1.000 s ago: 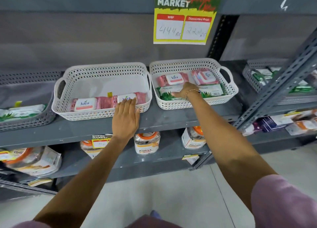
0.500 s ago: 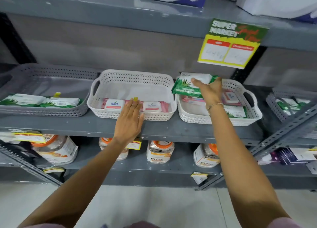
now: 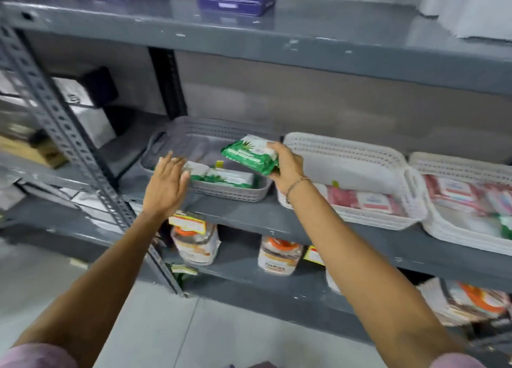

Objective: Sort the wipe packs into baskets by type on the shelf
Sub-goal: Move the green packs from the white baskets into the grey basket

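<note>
Above the grey basket (image 3: 230, 193) with two green packs (image 3: 221, 177), right hand (image 3: 286, 168) gripping a third (image 3: 250, 155), left hand (image 3: 165, 186) open.

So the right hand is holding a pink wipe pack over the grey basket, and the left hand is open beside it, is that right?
Not quite: the pack in the right hand is green, not pink, as the head view shows. The rest holds: it is over the grey basket, with the left hand open beside it.

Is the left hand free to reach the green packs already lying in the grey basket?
Probably yes: the left hand is open at the grey basket front rim, beside the green packs, with nothing between.
</note>
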Action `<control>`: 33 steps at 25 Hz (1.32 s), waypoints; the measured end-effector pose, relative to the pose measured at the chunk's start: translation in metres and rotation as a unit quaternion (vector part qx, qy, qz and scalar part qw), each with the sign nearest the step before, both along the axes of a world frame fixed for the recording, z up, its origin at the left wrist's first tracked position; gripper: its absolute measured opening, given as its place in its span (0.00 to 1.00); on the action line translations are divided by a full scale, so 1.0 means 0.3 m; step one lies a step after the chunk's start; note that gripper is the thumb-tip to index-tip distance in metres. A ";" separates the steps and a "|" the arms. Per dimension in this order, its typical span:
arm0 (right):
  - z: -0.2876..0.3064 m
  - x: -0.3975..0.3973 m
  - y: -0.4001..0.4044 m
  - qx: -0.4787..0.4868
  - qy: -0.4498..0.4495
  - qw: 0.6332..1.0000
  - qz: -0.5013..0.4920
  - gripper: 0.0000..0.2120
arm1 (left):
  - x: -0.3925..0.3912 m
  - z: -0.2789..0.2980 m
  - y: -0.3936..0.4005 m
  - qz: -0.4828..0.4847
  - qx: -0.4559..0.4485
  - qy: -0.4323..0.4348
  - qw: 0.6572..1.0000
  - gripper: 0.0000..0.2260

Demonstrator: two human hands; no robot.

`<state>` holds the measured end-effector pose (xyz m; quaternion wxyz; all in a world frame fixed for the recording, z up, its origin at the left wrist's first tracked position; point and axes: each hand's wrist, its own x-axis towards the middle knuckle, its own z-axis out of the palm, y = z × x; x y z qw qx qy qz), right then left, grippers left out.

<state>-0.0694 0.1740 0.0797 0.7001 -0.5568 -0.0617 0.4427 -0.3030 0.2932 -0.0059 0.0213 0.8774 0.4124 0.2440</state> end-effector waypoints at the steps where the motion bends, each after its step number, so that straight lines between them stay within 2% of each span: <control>1: -0.013 -0.066 0.071 -0.011 0.013 1.000 0.005 0.16 | -0.035 -0.005 0.025 -0.017 0.006 0.014 1.000 0.20; 4: -0.039 -0.228 0.246 -0.016 0.063 0.998 0.020 0.17 | -0.091 -0.027 0.053 -0.062 0.043 0.030 0.997 0.16; 6: -0.063 -0.292 0.336 -0.023 0.072 0.995 0.058 0.21 | -0.095 -0.033 0.063 -0.057 0.041 0.020 0.997 0.16; 10: -0.102 -0.328 0.405 -0.073 0.003 0.989 0.132 0.19 | -0.102 -0.049 0.065 -0.054 0.037 0.017 0.998 0.18; 13: -0.091 -0.293 0.357 -0.099 -0.071 0.978 0.170 0.16 | -0.107 -0.041 0.064 -0.047 0.036 -0.005 0.998 0.17; 16: -0.069 -0.204 0.227 -0.080 -0.120 0.976 0.166 0.16 | -0.062 -0.025 0.034 -0.016 0.013 -0.044 0.999 0.19; 19: -0.047 -0.087 0.025 -0.060 -0.161 0.975 0.143 0.14 | 0.076 -0.017 -0.065 -0.047 0.026 -0.054 0.997 0.19; 26: -0.006 0.397 -0.549 -0.087 -0.201 0.975 0.025 0.07 | 0.678 0.031 -0.539 -0.180 0.011 -0.072 0.981 0.17; 29: 0.019 0.646 -0.815 -0.098 -0.207 0.972 -0.052 0.07 | 0.893 0.013 -0.740 -0.200 -0.005 -0.034 0.979 0.20; 31: 0.026 0.835 -0.974 -0.148 -0.242 0.953 -0.109 0.05 | 1.021 0.008 -0.853 -0.206 -0.009 -0.009 0.979 0.21; 32: 0.018 0.917 -1.032 -0.201 -0.276 0.930 -0.137 0.03 | 1.062 0.003 -0.890 -0.206 -0.012 0.010 0.978 0.20; 33: 0.014 0.995 -1.089 -0.269 -0.315 0.897 -0.154 0.07 | 1.096 -0.003 -0.922 -0.206 -0.009 0.029 0.978 0.19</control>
